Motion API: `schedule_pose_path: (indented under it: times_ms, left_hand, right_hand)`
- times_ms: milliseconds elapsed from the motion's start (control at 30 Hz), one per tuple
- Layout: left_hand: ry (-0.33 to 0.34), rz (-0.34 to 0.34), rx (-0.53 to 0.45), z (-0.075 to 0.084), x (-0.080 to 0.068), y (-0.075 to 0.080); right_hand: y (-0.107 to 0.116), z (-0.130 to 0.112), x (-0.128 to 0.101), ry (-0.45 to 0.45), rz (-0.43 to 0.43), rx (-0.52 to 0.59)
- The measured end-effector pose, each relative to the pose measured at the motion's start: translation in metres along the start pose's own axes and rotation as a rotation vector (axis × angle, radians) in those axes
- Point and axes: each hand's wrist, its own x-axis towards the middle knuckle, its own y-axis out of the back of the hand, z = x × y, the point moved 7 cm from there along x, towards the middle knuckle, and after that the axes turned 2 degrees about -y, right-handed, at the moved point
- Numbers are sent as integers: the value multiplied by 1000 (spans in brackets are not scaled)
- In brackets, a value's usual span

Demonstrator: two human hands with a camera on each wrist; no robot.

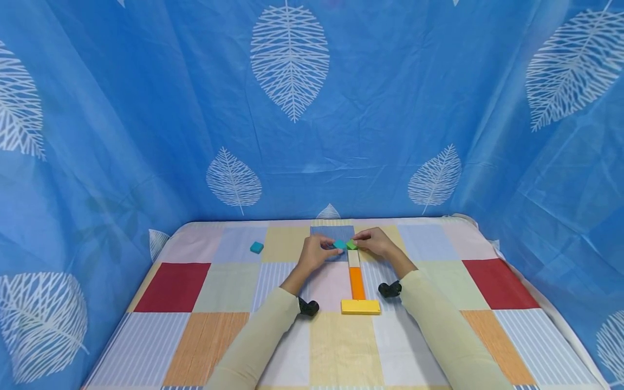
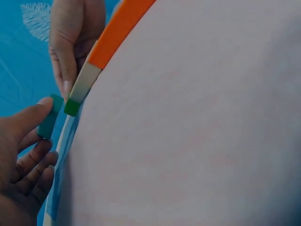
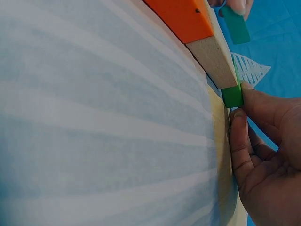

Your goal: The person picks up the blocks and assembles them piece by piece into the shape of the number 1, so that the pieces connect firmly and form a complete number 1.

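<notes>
My left hand [image 1: 314, 252] pinches a small teal block [image 2: 51, 117] between thumb and fingertips, held up just left of a row of blocks. At the far end of that row, my right hand [image 3: 275, 150] has thumb and fingertip on a small green block [image 3: 232, 96]. The green block stands at the end of a plain wooden block [image 1: 353, 259]. Toward me, the wooden block meets a long orange block [image 1: 357, 283]. A yellow block [image 1: 360, 307] lies crosswise at the near end of the orange one.
Another teal block [image 1: 257, 247] lies on the patchwork cloth [image 1: 229, 287], left of my left hand. Blue curtains [image 1: 351, 108] with white leaf prints hang behind the table and along both sides. Black wrist devices [image 1: 390, 290] sit near both cuffs.
</notes>
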Motion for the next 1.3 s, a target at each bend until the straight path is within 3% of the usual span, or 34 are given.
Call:
schedule_pose_path:
  times_ms: [533,800,1000,1300]
  left_hand:
    - [60,-16,16,-8,2,-8]
    - [37,-16,54,-7,4,-11]
    - [59,-16,97,-8,6,-14]
    - [63,-29,77,-5,8,-14]
  right_hand:
    - [1,-1,0,-10,9,-15]
    - [0,2,2,-25,6,-5]
    - [0,3,2,-23,9,-15]
    - [0,2,3,-14,3,-14]
